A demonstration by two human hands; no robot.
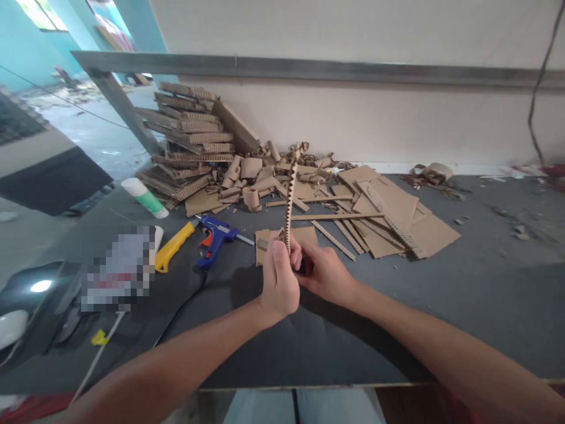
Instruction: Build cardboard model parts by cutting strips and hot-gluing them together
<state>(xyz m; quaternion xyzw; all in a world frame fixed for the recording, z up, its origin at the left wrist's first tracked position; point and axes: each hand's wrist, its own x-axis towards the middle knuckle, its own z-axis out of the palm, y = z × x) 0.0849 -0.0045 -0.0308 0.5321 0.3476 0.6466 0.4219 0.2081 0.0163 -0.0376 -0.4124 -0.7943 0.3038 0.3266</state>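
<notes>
My left hand [281, 277] is closed around the lower end of a narrow corrugated cardboard strip [291, 194], its thumb pressed on top. The strip stands upright, its zigzag fluting showing along the edge, and a curled bit sits at its top. Close beside it, my right hand [326, 274] has its fingers curled near the strip's bottom; what they grip is hidden. Under the hands lies a small flat cardboard piece [306, 237] on the dark table [375, 347]. Left of the hands rest a blue glue gun [216, 235] and a yellow utility knife [174, 246].
Behind stand a stack of corrugated cardboard pieces [198, 138] and a heap of scraps [251, 171]. Flat sheets and strips [397, 206] lie at the right. A white-green tube [145, 197] is at the left, with a metal rail [282, 66] along the wall.
</notes>
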